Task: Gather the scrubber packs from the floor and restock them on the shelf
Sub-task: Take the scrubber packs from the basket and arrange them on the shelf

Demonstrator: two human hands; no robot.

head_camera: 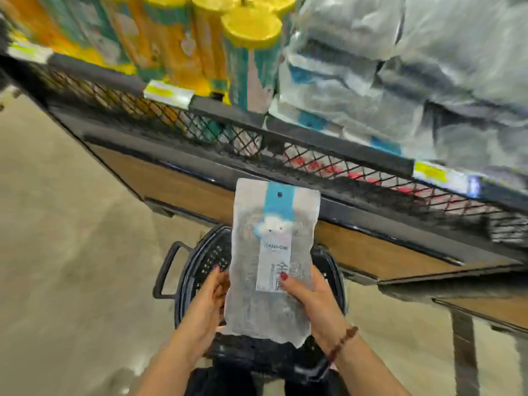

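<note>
Clear plastic scrubber pack [271, 261] upright above black basket [183, 284], below shelf [337, 150]. Left hand [210, 298] and right hand [311, 298] pinch lower edges. Best: lift level, blue header up, slot beside matching packs [428, 81].

The scrubber pack [273, 261] stands upright above the basket [200, 261], between the left hand [207, 304] on its left edge and the right hand [311, 298] on its right edge. Behind the pack runs the shelf [337, 144]. On the shelf, up and left of the pack, stand canisters [248, 55]; up and right of the pack lie stacked packs [414, 67]. The basket sits on the floor [71, 252], which spreads left of the pack
</note>
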